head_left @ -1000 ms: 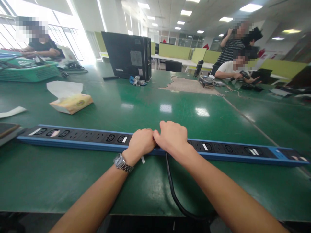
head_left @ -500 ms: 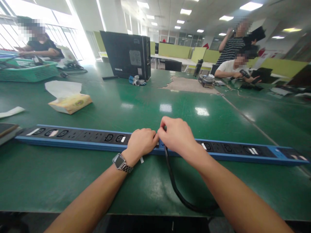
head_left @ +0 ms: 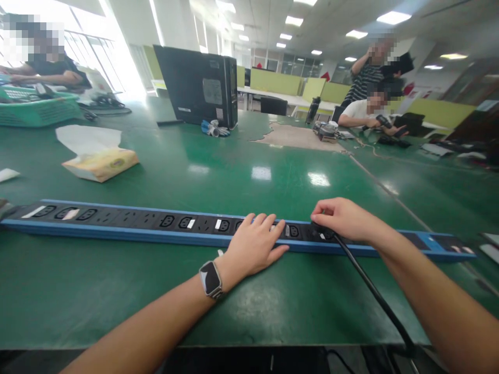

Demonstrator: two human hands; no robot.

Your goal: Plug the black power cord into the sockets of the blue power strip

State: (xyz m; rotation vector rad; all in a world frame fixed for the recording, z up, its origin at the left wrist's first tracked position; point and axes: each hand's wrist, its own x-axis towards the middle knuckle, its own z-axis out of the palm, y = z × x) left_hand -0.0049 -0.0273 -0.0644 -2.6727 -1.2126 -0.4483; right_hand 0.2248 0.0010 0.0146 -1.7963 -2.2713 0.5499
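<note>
A long blue and black power strip [head_left: 128,221] with rows of sockets and small white stickers lies across the green table. My left hand [head_left: 251,244], with a watch on its wrist, rests flat on the middle of the strip, open with the fingers stretched. Further right, my right hand [head_left: 345,219] is closed in a pinch at the end of a black power cord [head_left: 374,291], just over the strip. The cord's plug is mostly hidden by the fingers; whether it sits in a socket I cannot tell. From there the cord drops toward the table's front edge.
A tissue pack [head_left: 103,163] lies behind the strip on the left. Farther back stand a black computer case [head_left: 195,85], blue-grey gloves [head_left: 214,128] and a green basket [head_left: 39,111]. People sit and stand beyond the far side of the table.
My right hand has moved right along the strip with the cord. My left hand has shifted right and opened flat from a closed grip. The view has turned slightly right.
</note>
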